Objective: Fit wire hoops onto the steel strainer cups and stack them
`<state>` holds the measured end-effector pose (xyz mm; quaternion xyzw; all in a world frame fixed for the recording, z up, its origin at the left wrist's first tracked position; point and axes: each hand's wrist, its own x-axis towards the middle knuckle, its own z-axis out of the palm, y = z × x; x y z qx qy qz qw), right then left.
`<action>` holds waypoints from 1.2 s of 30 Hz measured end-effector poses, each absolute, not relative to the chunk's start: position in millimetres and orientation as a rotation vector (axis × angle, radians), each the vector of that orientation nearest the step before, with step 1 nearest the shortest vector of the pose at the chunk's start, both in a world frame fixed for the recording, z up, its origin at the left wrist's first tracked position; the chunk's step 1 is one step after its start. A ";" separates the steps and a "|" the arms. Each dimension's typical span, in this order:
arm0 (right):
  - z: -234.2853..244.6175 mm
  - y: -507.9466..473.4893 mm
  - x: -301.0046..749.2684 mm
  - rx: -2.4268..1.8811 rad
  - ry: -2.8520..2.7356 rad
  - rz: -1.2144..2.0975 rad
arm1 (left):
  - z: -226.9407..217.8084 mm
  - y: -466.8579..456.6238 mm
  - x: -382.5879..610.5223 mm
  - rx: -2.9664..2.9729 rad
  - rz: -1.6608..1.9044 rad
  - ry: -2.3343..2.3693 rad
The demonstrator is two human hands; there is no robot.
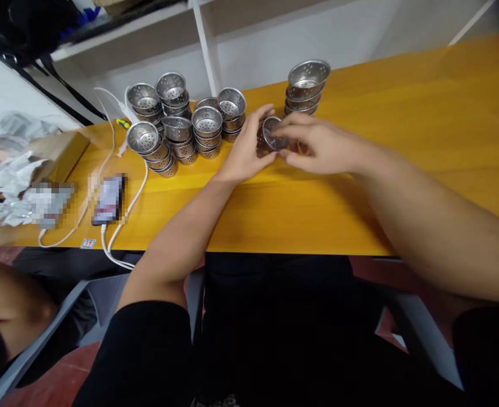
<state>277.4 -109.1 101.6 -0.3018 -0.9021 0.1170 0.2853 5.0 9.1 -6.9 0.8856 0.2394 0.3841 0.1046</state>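
Note:
A small perforated metal cup lies on its side between both my hands, just above the yellow table. My left hand wraps round the cup's body from the left. My right hand pinches at the cup's open rim from the right; part of the cup is hidden by the fingers. Directly behind them stands a short stack of the same metal cups. Left of my hands are several more stacks of perforated cups.
A phone lies near the table's front left, among white cables. Crumpled white paper and a cardboard box sit at the far left. White shelving rises behind the table. Another person's arm shows at lower left.

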 end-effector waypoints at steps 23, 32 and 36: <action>91.5 -104.2 258.7 -1.024 -1.846 0.843 | 51.7 -48.5 7.4 2.456 1.102 0.960; 100.9 -108.7 267.0 -1.031 -1.830 0.738 | 34.5 -43.2 6.2 2.211 1.143 0.861; 97.5 -107.8 264.5 -1.029 -1.813 0.722 | 20.2 -27.7 5.9 2.109 1.156 0.804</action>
